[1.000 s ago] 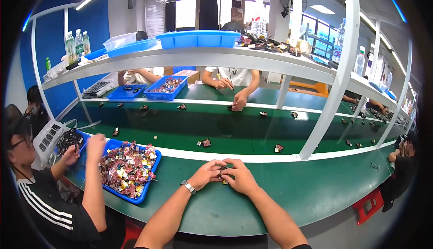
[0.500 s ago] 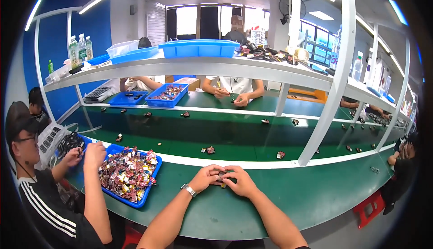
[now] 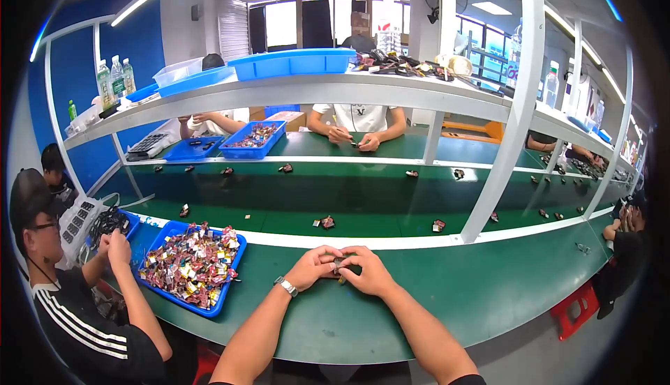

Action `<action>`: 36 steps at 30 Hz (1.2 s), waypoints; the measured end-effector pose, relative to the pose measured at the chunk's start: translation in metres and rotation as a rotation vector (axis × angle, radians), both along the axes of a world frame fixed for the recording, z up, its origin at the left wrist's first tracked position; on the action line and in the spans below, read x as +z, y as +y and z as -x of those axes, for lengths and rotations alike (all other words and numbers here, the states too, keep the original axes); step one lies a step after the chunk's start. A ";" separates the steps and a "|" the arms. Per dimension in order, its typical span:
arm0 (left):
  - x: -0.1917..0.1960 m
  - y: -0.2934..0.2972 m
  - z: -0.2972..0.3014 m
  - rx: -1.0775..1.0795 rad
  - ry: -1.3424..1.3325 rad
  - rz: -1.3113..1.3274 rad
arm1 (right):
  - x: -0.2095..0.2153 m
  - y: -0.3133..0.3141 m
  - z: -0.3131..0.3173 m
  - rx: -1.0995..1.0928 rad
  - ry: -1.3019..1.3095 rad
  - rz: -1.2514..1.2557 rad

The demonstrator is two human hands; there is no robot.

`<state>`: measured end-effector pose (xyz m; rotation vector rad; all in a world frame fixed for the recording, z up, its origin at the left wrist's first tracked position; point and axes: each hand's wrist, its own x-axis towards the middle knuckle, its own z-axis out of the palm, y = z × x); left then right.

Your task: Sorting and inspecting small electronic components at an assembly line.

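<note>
My left hand [image 3: 312,269] and my right hand [image 3: 367,272] meet above the green tabletop, fingers bent and pinched together. Between their fingertips is a small electronic part [image 3: 340,266], dark with a yellowish bit at its lower end. The fingers cover most of it, so its exact kind does not show. A watch [image 3: 285,286] is on my left wrist. To the left of my hands, a blue tray [image 3: 242,244] holds a heap of small wired parts [image 3: 192,263] in red, yellow and white.
Beyond the white rail [image 3: 300,240] runs a green conveyor belt [image 3: 370,207] bearing scattered small parts. A white post [image 3: 497,169] rises at right, supporting a shelf [image 3: 307,92]. At left a co-worker [image 3: 84,308] handles something beside the tray; another co-worker [image 3: 357,123] sits opposite.
The view has tipped down slightly. My hands stay together around the small part, fingers slightly shifted. The left co-worker's raised hand has come down to meet their other hand. Parts on the belt have drifted slightly right.
</note>
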<state>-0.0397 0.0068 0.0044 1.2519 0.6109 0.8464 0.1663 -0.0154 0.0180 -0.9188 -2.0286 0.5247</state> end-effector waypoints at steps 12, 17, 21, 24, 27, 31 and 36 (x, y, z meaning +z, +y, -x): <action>-0.001 0.000 0.002 0.063 0.008 0.012 | -0.007 -0.005 0.018 -0.142 0.014 -0.085; -0.003 0.004 0.001 0.097 -0.019 0.038 | -0.007 -0.004 0.022 -0.213 0.054 -0.136; -0.002 -0.001 0.001 0.114 -0.011 0.057 | -0.006 -0.006 0.026 -0.221 0.092 -0.156; -0.002 -0.001 0.002 0.115 -0.030 0.047 | -0.007 -0.006 0.026 -0.204 0.090 -0.177; -0.005 -0.002 0.001 0.097 -0.069 0.046 | -0.007 -0.003 0.024 -0.158 0.108 -0.190; -0.002 -0.003 0.003 0.073 -0.073 0.054 | -0.005 -0.005 0.023 -0.124 0.133 -0.152; 0.001 -0.004 0.004 0.088 -0.037 0.081 | -0.006 -0.006 0.022 -0.143 0.104 -0.121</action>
